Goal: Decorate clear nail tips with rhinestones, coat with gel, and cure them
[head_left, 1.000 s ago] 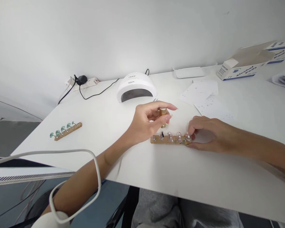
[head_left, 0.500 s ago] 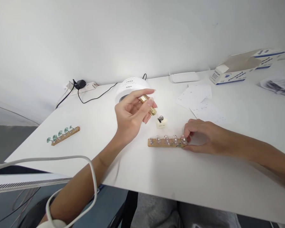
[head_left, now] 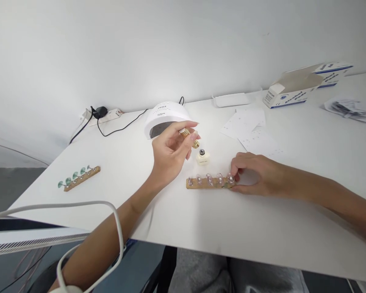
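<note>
My left hand (head_left: 172, 148) is closed around the gold nail polish cap (head_left: 189, 137), held tilted above the table; its brush cannot be made out clearly. Just right of and below the cap stands the pale nail polish bottle (head_left: 203, 158), upright with its dark neck uncovered. In front of it lies a wooden nail stand (head_left: 204, 184) carrying a row of clear, pinkish nail tips (head_left: 209, 179). My right hand (head_left: 251, 173) grips this stand's right end between thumb and fingers. Another wooden stand (head_left: 82, 179) with greenish nail tips (head_left: 75, 175) rests at the left.
A white nail lamp (head_left: 164, 116) sits behind my left hand, its cord running to a power strip (head_left: 108, 116). Paper sheets (head_left: 247, 126), a white tray (head_left: 232, 99) and an open alcohol pad box (head_left: 289, 93) are at the back right. A white cable (head_left: 118, 228) loops over my left forearm.
The brush end, earlier near the bottle's mouth, has moved away, and the neck shows more plainly. The view has shifted slightly; my right hand keeps its grip on the stand.
</note>
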A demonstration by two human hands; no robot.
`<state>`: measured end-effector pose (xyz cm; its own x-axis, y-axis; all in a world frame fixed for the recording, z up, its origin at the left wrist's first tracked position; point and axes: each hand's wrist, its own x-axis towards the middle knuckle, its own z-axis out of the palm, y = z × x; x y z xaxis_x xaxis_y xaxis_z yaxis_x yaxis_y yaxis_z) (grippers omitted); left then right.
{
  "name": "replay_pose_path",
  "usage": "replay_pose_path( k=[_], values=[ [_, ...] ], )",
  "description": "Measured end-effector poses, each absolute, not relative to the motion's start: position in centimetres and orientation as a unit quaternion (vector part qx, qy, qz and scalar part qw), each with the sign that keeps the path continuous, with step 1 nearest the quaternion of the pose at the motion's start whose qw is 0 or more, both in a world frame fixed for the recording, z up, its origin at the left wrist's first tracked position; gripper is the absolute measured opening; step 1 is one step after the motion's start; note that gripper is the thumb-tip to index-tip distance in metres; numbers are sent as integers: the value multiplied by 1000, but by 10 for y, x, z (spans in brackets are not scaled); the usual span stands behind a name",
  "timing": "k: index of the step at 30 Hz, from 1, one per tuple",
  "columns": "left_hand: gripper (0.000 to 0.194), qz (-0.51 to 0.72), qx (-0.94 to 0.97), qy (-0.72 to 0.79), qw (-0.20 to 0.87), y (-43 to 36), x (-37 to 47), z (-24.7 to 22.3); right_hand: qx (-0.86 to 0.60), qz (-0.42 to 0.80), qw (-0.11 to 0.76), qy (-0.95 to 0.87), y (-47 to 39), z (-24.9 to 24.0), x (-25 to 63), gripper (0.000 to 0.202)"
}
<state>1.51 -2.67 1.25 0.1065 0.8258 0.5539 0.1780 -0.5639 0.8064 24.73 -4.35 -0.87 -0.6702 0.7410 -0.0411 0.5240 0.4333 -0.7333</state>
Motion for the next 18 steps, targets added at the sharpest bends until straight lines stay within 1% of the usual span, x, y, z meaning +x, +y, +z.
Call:
replay_pose_path(
  k=[4,9,14,16,18],
  values=[
    [20,510,722,366,291,-29,19,10,-372,373,154,-836,-43,-10,248,19],
    [26,464,762,361,271,-29,20,5,-370,374,152,-837,-44,-7,248,15],
    [30,459,748,384,286,-26,19,2,-371,375,152,-836,-45,-5,247,15],
    [33,469,733,395,294,-27,20,2,-370,373,152,-837,-45,-5,247,15],
    [32,488,723,392,292,-27,20,4,-372,373,150,-837,-45,-6,247,16]
  ],
)
